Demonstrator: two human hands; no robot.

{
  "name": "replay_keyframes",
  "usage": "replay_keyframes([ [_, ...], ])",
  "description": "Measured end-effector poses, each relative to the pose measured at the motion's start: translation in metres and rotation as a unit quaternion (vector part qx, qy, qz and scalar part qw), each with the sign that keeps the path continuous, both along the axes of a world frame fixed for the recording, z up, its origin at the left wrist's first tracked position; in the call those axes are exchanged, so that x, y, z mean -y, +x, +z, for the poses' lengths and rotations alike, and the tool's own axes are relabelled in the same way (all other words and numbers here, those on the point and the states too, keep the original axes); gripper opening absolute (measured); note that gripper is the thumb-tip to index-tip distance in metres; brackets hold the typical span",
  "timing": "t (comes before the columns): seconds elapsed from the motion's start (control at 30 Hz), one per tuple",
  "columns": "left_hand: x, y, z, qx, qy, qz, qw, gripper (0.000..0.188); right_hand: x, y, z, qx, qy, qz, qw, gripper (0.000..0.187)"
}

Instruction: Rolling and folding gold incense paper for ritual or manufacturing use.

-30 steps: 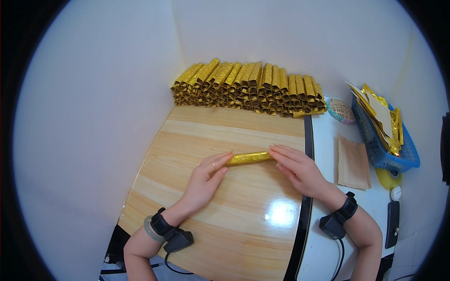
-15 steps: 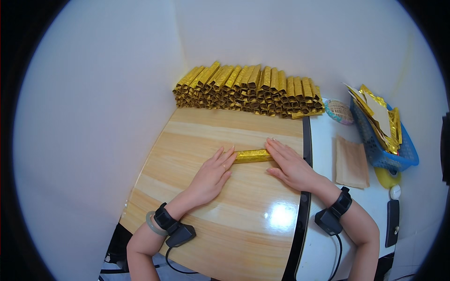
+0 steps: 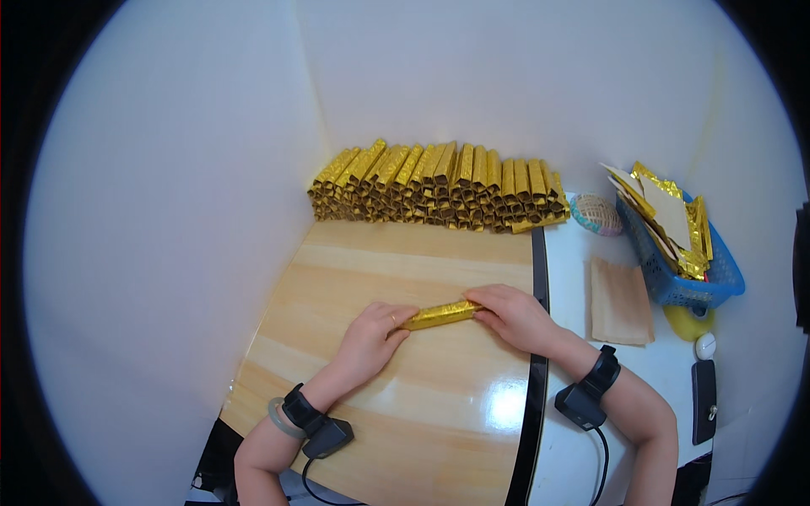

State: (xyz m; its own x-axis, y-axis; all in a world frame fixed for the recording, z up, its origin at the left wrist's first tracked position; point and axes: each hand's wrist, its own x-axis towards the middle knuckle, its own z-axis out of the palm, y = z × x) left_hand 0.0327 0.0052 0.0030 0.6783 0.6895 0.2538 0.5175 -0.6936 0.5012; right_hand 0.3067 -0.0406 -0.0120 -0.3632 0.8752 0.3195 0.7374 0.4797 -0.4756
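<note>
**A:** So the person has a gold foil roll [image 3: 440, 314] lying flat on the wooden counter [image 3: 405, 261], about mid-board and slightly tilted, right end a bit higher. Left hand [image 3: 371, 336] rests on its left end, fingers lightly curled over it. Right hand [image 3: 513, 315] covers the right end, fingertips on the foil. Neither hand is clenched, it's more of a light press from both ends. Any thoughts on doing this bit well?

**B:** Looks like a rolling or tightening step to me. I'd say even pressure from both hands matters most, otherwise the roll would probably go cone-shaped or crease. Foil paper dents easily, so flat fingers rather than nails.

**A:** Makes sense. Worth matching the stack [image 3: 439, 190] at the back against the wall? Those all look about the same thickness and length, lined up side by side in layers.

**B:** Yeah, that's the reference. Keep the roll square to the board's grain so the ends stay flush. Can't tell from this view whether the seam is on top or underneath, though.

**A:** Off to the right there's a blue basket [image 3: 685, 278] with loose gold sheets, a tan paper pile [image 3: 620, 301] beside it, and a ball of string [image 3: 596, 214] near the stack's end.

**B:** All well apart from the hands, so nothing should snag.
</note>
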Motion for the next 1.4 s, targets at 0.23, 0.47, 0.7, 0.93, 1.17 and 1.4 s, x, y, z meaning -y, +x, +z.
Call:
replay_keyframes([
  [0.23, -0.004, -0.001, 0.006, 0.1, 0.152, 0.066, 0.981, 0.031, 0.01, -0.003, 0.002, -0.059, 0.091, -0.073, 0.991, 0.046],
  [0.47, -0.069, 0.018, 0.072, 0.098, 0.397, 0.155, 0.899, 0.039, 0.008, 0.003, -0.004, -0.134, 0.021, -0.1, 0.986, 0.047],
  [0.7, -0.147, 0.063, 0.071, 0.028, 0.362, 0.231, 0.903, 0.036, 0.006, 0.002, -0.011, -0.106, 0.04, -0.083, 0.99, 0.046],
  [0.93, -0.181, 0.081, 0.053, -0.043, 0.372, 0.178, 0.91, 0.032, 0.006, 0.001, -0.013, -0.098, 0.027, -0.073, 0.992, 0.041],
  [1.17, -0.193, 0.092, 0.022, 0.176, 0.233, 0.283, 0.914, 0.069, 0.011, 0.0, -0.002, -0.079, -0.018, -0.074, 0.994, 0.04],
  [1.4, -0.197, 0.139, 0.01, 0.29, 0.139, 0.349, 0.88, 0.084, 0.008, 0.0, -0.01, -0.092, 0.021, -0.076, 0.993, 0.039],
])
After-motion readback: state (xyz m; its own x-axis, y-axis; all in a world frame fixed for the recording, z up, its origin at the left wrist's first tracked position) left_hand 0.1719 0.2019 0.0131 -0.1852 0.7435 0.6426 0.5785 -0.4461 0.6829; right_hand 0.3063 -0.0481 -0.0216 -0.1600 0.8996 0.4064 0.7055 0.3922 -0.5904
